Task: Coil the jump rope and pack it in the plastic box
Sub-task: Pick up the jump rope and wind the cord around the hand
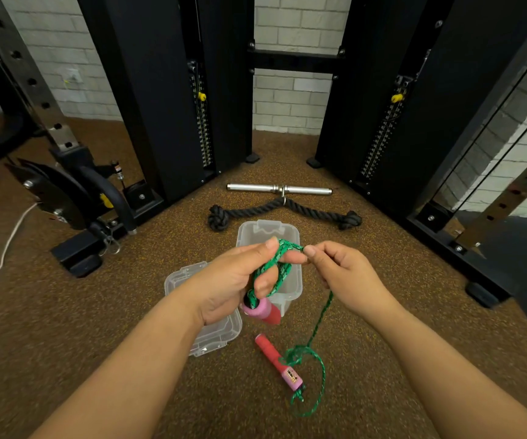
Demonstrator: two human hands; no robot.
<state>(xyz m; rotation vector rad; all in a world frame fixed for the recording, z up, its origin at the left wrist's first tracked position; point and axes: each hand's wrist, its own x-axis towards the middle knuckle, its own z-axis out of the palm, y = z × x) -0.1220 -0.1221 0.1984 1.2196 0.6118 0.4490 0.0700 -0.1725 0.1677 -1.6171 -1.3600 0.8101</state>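
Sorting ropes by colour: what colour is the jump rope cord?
Green with lighter flecks, clearest in the head view where the cord wraps the left hand.

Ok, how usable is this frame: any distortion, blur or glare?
Head view: strong wide-angle bending of the uprights at the edges; even light, no harsh glare; the left hand, right hand and green rope are fairly sharp; the clear box is slightly hard to read against the floor.

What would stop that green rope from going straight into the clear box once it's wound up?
Nothing visible. The box sits open under the hands, its lid off beside it. The left hand holds the coils, the right hand feeds rope; the other handle lies on the floor.
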